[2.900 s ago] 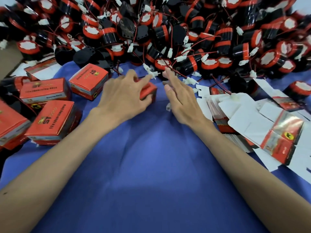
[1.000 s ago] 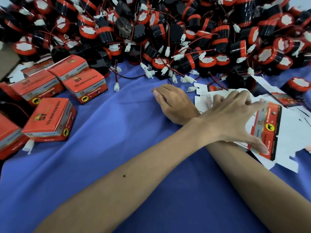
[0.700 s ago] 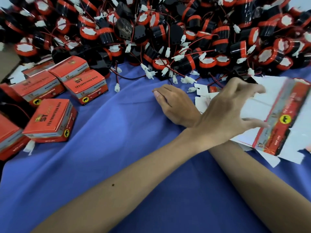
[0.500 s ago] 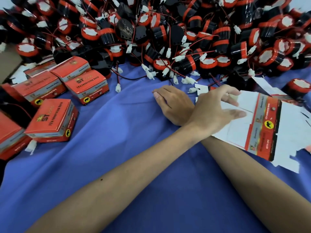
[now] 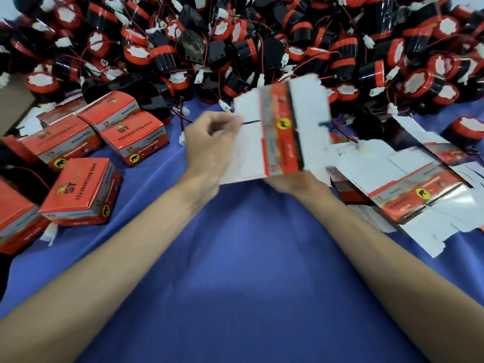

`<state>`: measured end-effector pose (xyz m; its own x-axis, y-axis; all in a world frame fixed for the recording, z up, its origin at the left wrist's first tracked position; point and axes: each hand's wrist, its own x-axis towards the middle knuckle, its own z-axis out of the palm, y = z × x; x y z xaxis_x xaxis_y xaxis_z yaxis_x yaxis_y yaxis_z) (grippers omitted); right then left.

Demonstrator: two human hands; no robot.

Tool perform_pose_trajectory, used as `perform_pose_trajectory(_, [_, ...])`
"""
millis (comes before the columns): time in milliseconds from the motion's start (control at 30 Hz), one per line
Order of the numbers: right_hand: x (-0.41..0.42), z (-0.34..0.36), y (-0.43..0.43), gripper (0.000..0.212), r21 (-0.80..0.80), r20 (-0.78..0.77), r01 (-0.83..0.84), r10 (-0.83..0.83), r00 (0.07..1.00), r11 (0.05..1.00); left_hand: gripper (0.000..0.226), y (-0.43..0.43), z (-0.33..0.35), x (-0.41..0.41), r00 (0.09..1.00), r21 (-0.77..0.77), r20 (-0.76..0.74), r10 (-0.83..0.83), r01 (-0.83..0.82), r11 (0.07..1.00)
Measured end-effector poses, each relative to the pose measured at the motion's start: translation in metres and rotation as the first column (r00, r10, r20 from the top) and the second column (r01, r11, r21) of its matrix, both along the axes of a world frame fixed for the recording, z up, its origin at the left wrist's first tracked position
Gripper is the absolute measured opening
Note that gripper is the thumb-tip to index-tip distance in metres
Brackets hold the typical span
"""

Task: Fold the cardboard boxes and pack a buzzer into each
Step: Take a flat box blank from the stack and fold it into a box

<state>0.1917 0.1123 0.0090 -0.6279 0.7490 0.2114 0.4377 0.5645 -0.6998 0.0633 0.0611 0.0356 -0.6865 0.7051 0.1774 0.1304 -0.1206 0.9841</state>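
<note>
Box-folding step. Flat carton [image 5: 281,127] held above desk [image 5: 248,258], left grip [image 5: 212,142] pinching its left flap; right grip [image 5: 293,183] beneath lower edge, closure indeterminate. Next, likely: pop panels square, tuck flaps.

1 head-worn wide-angle camera faces forward and down, close over blue cloth [image 5: 248,271] toward the buzzers [image 5: 243,48].

Card, cloth and plastic.
The cardboard blank [image 5: 277,132] is matt white inside, with a glossy red-and-silver printed band (blurred here). Below it the blue cloth [image 5: 248,271] looks soft, matt and lightly creased. Left of the blank the folded boxes [image 5: 81,189] carry the same glossy print; right of it the flat blanks [image 5: 413,200] catch glare. Behind it the buzzers [image 5: 343,52] are shiny black plastic with red bands and matt white faces.
</note>
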Motion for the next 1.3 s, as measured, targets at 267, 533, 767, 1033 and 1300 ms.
perform_pose_trajectory(267, [-0.014, 0.012, 0.018, 0.042, -0.423, -0.577, 0.024, -0.290, 0.763, 0.906, 0.019, -0.001, -0.029, -0.052, 0.964, -0.071, -0.171, 0.206, -0.221, 0.973])
perform_pose_trajectory(533, [-0.013, 0.005, 0.024, 0.035, -0.184, -0.474, 0.161, -0.231, 0.849, 0.970, 0.034, -0.006, -0.032, -0.033, 0.690, -0.317, -0.724, 0.000, -0.332, 0.888])
perform_pose_trajectory(767, [-0.012, 0.004, 0.022, 0.032, -0.039, -0.529, 0.138, -0.138, 0.837, 0.990, 0.045, -0.008, -0.027, -0.031, 0.943, -0.242, -0.315, -0.107, 0.029, 0.970])
perform_pose_trajectory(1033, [-0.014, 0.004, 0.023, 0.032, -0.001, -0.525, 0.159, -0.136, 0.840, 0.987, 0.018, -0.011, -0.027, -0.029, 0.930, -0.096, -0.362, -0.056, 0.023, 0.995])
perform_pose_trajectory(1300, [-0.015, -0.002, 0.026, 0.038, -0.148, -0.576, -0.013, -0.076, 0.814, 0.989, 0.030, -0.018, -0.025, -0.027, 0.898, 0.165, -0.437, -0.049, 0.134, 0.977])
